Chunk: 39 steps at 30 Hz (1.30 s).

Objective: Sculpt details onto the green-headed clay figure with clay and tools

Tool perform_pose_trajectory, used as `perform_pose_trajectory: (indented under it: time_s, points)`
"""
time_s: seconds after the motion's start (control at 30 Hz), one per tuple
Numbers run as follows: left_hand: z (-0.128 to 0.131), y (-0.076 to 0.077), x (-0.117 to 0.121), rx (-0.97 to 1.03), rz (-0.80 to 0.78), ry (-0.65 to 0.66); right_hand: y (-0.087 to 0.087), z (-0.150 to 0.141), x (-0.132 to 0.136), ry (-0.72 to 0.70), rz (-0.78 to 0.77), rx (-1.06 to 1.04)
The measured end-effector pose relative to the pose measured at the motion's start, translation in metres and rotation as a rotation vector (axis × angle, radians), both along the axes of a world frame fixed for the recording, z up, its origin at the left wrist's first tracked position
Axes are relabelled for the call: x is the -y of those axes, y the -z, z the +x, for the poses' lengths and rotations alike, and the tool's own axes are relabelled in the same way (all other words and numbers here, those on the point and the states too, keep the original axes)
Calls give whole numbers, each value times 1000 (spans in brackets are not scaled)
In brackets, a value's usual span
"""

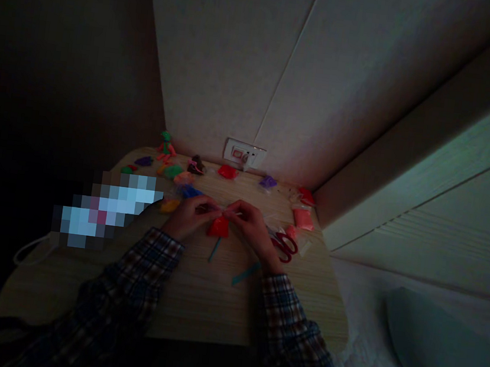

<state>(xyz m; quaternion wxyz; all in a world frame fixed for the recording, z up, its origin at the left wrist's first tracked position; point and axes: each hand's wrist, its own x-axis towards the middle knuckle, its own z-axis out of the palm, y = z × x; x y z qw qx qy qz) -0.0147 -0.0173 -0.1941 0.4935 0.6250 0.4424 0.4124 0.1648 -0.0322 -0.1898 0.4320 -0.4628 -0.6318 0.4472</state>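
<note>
Over the middle of the table, my left hand (188, 217) and my right hand (253, 232) meet with fingertips pinched. Both close on the upper edge of a small clear bag of red clay (219, 227), which hangs just below them. A thin teal stick (214, 250) lies beneath the bag. Beside my right wrist is a flat teal strip (243, 274). Scissors with red handles (286, 246) rest to the right, partly hidden by that hand. Blue clay in a bag (189, 191) and a yellow piece (169, 205) are near my left hand.
Along the table's (193, 314) back are red clay (227, 172), purple clay (268, 181) and a green-and-orange figure (166, 147). Pink clay bags (303, 218) lie at right. A bright blurred-out device (108, 208) stands left with a white cable (30, 255). A wall socket (244, 155) is behind.
</note>
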Motion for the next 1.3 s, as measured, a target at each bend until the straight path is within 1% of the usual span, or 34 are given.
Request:
perform_pose_trajectory:
  time_s: [0.27,0.37,0.5,0.67,0.83,0.97,1.3]
  points:
    - [0,2,-2,-37,-30,-18,0,-1,0,17,3,-13]
    - [0,2,-1,-32,-23,-13,1,-2,0,27,4,-21]
    - [-1,3,-1,-17,6,5,0,-2,1,1,2,-17]
    - [0,4,0,26,-29,22,2,1,1,-14,-21,-15]
    - [0,5,-1,31,-30,20,4,2,0,-12,-34,12]
    - [0,6,0,20,0,-2,4,1,0,-11,-11,21]
    - [1,-1,4,36,49,-12,0,-4,3,4,69,46]
